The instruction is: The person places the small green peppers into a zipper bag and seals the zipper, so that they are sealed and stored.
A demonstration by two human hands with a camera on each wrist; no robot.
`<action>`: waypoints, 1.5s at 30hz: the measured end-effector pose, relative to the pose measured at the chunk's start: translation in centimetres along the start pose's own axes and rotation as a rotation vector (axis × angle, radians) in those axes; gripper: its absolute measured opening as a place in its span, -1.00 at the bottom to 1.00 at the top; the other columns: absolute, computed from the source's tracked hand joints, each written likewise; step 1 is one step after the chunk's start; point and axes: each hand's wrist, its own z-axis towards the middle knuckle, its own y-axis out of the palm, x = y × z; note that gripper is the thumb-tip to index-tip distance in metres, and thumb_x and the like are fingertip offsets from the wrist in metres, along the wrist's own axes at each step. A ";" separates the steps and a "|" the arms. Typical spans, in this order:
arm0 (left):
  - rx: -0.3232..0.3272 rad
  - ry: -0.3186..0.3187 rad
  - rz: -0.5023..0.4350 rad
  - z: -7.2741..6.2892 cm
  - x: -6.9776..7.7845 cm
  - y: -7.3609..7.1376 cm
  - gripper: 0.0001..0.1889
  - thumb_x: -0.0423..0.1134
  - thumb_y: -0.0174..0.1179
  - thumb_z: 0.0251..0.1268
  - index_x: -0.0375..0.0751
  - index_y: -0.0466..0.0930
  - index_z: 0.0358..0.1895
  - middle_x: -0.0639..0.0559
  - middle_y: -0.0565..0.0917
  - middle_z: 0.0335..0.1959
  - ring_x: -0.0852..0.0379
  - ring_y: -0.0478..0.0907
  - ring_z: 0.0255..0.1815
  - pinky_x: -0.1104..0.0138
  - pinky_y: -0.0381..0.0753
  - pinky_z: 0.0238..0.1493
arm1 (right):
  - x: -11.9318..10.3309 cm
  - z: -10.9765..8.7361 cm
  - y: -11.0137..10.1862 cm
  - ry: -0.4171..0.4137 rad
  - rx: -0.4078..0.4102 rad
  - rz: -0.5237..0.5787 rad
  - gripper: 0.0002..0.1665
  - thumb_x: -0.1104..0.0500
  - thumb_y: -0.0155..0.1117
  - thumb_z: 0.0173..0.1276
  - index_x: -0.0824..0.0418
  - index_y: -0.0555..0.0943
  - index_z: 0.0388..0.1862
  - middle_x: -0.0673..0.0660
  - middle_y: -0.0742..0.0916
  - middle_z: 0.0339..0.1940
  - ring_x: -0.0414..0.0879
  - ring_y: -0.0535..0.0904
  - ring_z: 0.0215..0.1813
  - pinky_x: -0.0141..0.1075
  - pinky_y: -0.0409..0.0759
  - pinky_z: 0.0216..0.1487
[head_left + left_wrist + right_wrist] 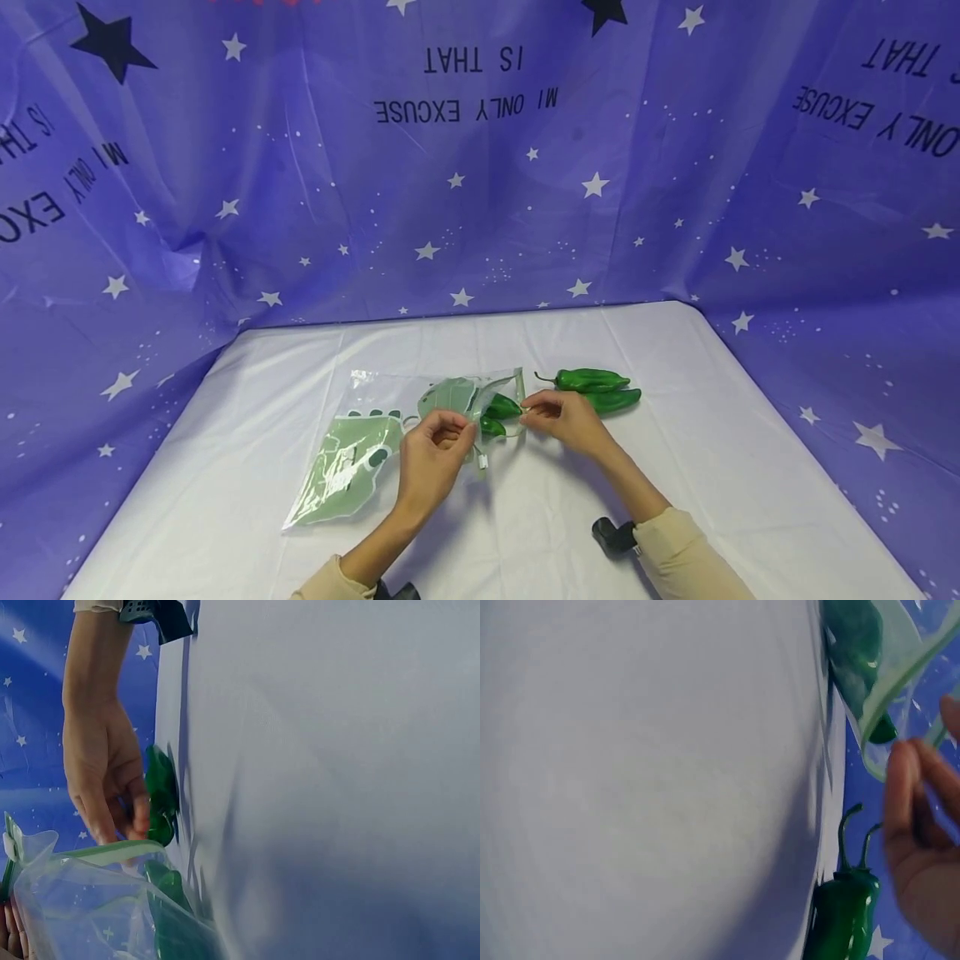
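Observation:
A clear zip bag (pixel 360 467) with a light green print lies on the table, its opening to the right. Green peppers (pixel 501 407) show just inside the opening; in the left wrist view, one pepper (pixel 171 907) is seen through the clear plastic. My left hand (pixel 433 458) pinches the bag near its mouth, thumb against fingers. At the opposite rim, my right hand (pixel 567 421) pinches the green-edged opening between thumb and fingertips. The rim (pixel 900 690) stands lifted and parted in the right wrist view, above the pepper (pixel 855 652).
To the right of the bag, beside my right hand, two more green peppers (pixel 592 381) lie side by side. A white cloth covers the table (pixel 247 433). Behind it hangs a purple curtain (pixel 480 208) with stars and lettering.

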 end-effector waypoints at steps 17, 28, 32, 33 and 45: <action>-0.018 -0.008 -0.032 -0.4 -0.3 0.3 -0.92 -0.52 0.30 0.09 -0.46 0.58 -0.37 -0.18 0.66 -0.49 -0.04 0.65 -0.46 0.48 0.60 -0.46 | -0.6 0.0 1.6 0.280 -0.211 0.091 -0.14 0.10 0.51 0.05 0.46 0.36 0.23 0.08 0.66 -0.43 -0.05 0.62 -0.51 -0.24 0.60 -0.47; -0.015 -0.002 -0.031 -0.2 -0.1 0.2 -0.91 -0.52 0.30 0.08 -0.46 0.58 -0.38 -0.21 0.65 -0.49 -0.06 0.64 -0.48 0.48 0.59 -0.47 | -0.2 0.3 1.6 0.278 -0.236 0.131 0.05 0.19 0.58 -0.06 0.46 0.24 0.35 0.17 0.57 -0.25 -0.16 0.52 -0.45 -0.28 0.56 -0.48; -0.007 -0.010 -0.016 -0.2 0.1 0.2 -0.92 -0.53 0.30 0.07 -0.45 0.58 -0.40 -0.19 0.65 -0.51 -0.04 0.63 -0.50 0.48 0.58 -0.49 | -0.2 0.4 1.6 0.277 -0.235 0.104 0.08 0.19 0.60 -0.09 0.44 0.24 0.37 0.16 0.56 -0.24 -0.16 0.50 -0.48 -0.31 0.54 -0.51; -0.002 -0.009 -0.011 -0.2 0.1 0.2 -0.93 -0.53 0.30 0.06 -0.44 0.59 -0.40 -0.18 0.65 -0.52 -0.03 0.62 -0.51 0.48 0.58 -0.50 | -0.1 0.4 1.7 0.277 -0.235 0.096 0.08 0.18 0.60 -0.09 0.43 0.24 0.37 0.16 0.56 -0.24 -0.16 0.50 -0.48 -0.32 0.53 -0.51; -0.024 -0.059 0.043 -0.4 0.2 0.3 -0.92 -0.50 0.30 0.08 -0.37 0.57 -0.43 -0.13 0.64 -0.56 0.11 0.58 -0.56 0.51 0.52 -0.54 | 0.0 0.2 1.1 0.221 -0.193 0.056 0.01 0.08 0.55 -0.01 0.32 0.27 0.37 0.13 0.61 -0.20 -0.13 0.54 -0.42 -0.29 0.53 -0.42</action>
